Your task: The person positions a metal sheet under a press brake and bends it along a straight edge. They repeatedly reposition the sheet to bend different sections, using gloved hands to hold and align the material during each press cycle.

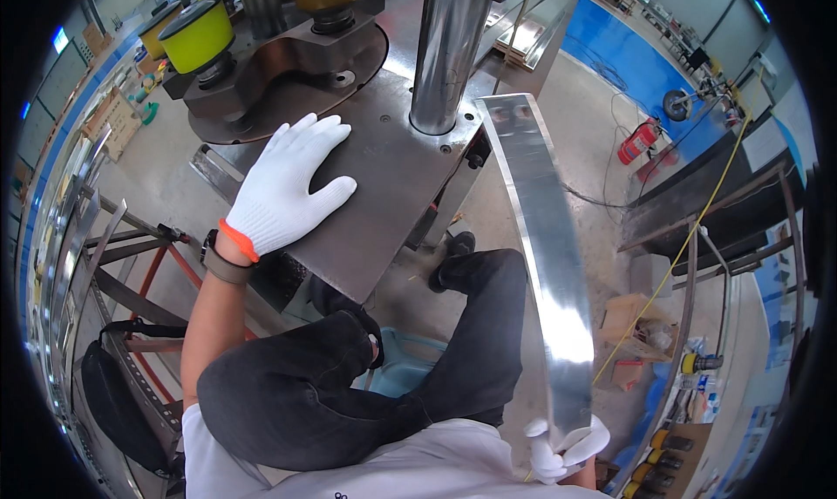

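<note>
My left hand (290, 185), in a white knit glove with an orange cuff, lies flat on the dark steel table (370, 211) of a press-like machine, fingers stretched and thumb apart. Low on the right, my right hand (565, 451), also gloved in white, grips the near end of a long shiny metal strip (549, 255). The strip runs away from me past the table's right side, and its far end is level with a thick polished steel column (442, 59). Beyond my left fingers is a dark die block (261, 85) with a yellow-green cylinder (197, 35) on it.
A rack of metal strips (74, 229) stands at the left, with a black bag (118, 403) near it. On the right are a red fire extinguisher (639, 140), a yellow cord (671, 268) and a wooden box (632, 320). A pale blue stool (403, 359) shows beneath me.
</note>
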`<state>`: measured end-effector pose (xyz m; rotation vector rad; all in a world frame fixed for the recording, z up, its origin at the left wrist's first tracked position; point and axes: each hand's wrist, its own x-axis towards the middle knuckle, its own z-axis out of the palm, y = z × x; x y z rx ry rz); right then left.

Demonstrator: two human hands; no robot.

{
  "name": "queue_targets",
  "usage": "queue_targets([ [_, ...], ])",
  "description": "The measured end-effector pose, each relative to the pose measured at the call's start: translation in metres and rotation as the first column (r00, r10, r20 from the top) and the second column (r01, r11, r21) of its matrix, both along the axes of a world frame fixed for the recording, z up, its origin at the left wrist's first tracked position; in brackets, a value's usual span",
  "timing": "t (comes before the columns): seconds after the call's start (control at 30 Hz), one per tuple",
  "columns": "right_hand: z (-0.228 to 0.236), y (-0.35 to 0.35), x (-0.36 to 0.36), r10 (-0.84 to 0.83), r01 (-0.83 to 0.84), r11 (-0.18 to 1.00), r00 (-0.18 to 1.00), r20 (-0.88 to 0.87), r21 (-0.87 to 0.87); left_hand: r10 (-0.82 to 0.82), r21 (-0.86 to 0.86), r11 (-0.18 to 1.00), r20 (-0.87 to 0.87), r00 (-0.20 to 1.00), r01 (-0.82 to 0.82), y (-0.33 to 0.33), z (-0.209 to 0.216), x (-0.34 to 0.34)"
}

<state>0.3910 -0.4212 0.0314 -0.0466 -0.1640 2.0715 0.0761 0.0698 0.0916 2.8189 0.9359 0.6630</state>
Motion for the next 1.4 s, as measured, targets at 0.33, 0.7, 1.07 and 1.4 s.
queue_targets([
  [0.33,0.067,0.127,0.037,-0.578,0.574,0.814,0.784,0.229,0.092,0.011,-0.013,1.0,-0.014,1.0,-0.011,-0.004,0.004,-0.003],
  [0.7,0.123,0.447,0.155,-0.478,0.435,0.869,0.861,0.175,0.236,-0.003,-0.083,0.996,0.067,0.998,0.009,-0.006,0.017,0.003],
  [1.07,0.129,0.73,0.18,-0.755,0.662,0.655,0.551,0.355,0.366,0.049,-0.083,0.996,0.038,0.998,-0.046,-0.007,0.028,-0.001],
  [1.4,0.035,0.89,0.254,-0.214,0.116,0.904,-0.709,0.672,0.411,0.068,-0.096,0.993,0.0,0.998,-0.067,-0.006,0.026,0.003],
])
